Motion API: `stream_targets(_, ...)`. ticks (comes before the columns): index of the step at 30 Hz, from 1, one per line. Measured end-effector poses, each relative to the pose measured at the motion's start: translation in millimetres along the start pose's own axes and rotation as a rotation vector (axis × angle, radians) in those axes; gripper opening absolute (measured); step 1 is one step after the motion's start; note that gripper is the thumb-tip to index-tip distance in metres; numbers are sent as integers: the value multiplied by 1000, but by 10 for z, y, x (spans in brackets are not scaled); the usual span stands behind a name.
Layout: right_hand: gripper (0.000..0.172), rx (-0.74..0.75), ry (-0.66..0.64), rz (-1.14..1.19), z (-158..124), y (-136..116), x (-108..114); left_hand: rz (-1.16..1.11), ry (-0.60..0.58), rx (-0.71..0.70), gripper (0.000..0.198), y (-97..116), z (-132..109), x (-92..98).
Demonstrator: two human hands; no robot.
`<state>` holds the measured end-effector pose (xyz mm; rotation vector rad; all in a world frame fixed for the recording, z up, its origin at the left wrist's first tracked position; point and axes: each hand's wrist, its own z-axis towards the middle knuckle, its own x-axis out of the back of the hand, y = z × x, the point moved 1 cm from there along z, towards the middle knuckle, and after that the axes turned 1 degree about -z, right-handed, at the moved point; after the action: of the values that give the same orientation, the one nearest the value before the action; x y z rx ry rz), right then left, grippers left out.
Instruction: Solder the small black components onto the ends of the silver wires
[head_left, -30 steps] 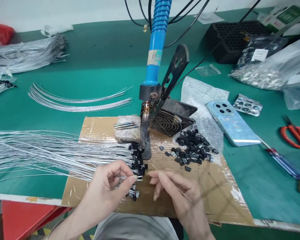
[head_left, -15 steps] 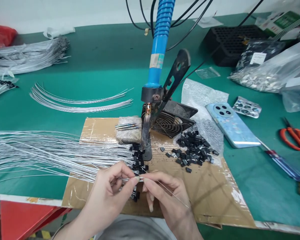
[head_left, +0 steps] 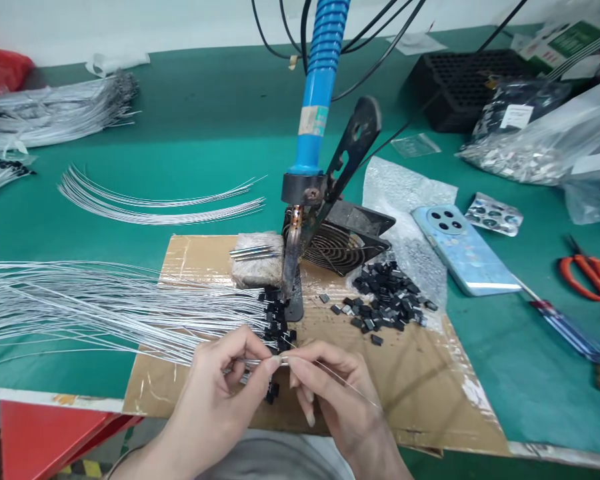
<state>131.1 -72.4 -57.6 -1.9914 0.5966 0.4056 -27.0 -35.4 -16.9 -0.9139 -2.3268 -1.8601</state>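
Note:
Close together above the cardboard's front part, both my hands pinch at fine wire. My left hand (head_left: 230, 393) is closed, thumb and forefinger on the end of a white wire (head_left: 253, 361). Its fingertips nearly meet those of my right hand (head_left: 337, 390), which is closed on a thin, silvery wire (head_left: 353, 387) trailing down to the right. Whether a small part sits between the fingertips is hidden. Just behind lie many white wires (head_left: 130, 307) with black connector ends (head_left: 276, 313). A blue-handled soldering iron (head_left: 313, 127) stands tip down in a black stand beyond them.
A cardboard sheet (head_left: 410, 393) covers the green table's front. Small black housings (head_left: 390, 297) are piled on the right, near a small fan (head_left: 335, 247), a blue phone (head_left: 465, 250) and orange-handled cutters (head_left: 593, 273). More white wires (head_left: 160, 213) lie behind on the left.
My right hand's lower fingers have shifted slightly right and down. Both hands keep their pinch, and the surrounding things have stayed in place.

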Motion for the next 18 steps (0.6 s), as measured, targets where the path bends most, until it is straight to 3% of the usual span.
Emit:
stream_targets(7,20,-72,-95,-10,49,-54,39,-62,-62,54,22,14,-7,24)
stream_targets(18,20,-27,-47,-13,26,-13,23,20,67,-19,24,-52,-2,-42)
